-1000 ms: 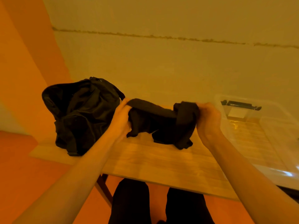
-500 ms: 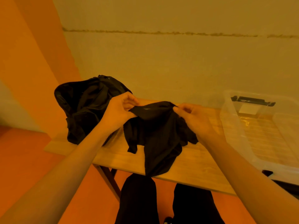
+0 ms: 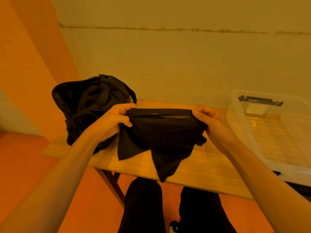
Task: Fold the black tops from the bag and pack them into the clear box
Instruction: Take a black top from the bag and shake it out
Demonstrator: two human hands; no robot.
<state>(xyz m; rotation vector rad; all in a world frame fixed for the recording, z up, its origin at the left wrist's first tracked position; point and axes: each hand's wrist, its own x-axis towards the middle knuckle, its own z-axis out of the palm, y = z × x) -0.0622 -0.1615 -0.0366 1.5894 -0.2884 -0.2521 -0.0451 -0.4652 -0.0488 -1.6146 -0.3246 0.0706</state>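
While the black top (image 3: 165, 132) is being held above the table (image 3: 193, 165), its edge is being pinched by left hand (image 3: 111, 121) and right hand (image 3: 210, 121). A crooked fold is being risked by uneven hanging corners.

A dim, heavy orange-yellow cast tints the whole view, soft and even with no hard shadows, so the black fabric top (image 3: 165, 132) and the soft black bag (image 3: 87, 105) read as near-featureless dark masses, save for a faint sheen along the top's upper edge. Small glints sit on the wall of the clear plastic box (image 3: 239, 132), which looks hazy against the pale wooden surface (image 3: 193, 169). The wide lens stretches the picture toward its edges.
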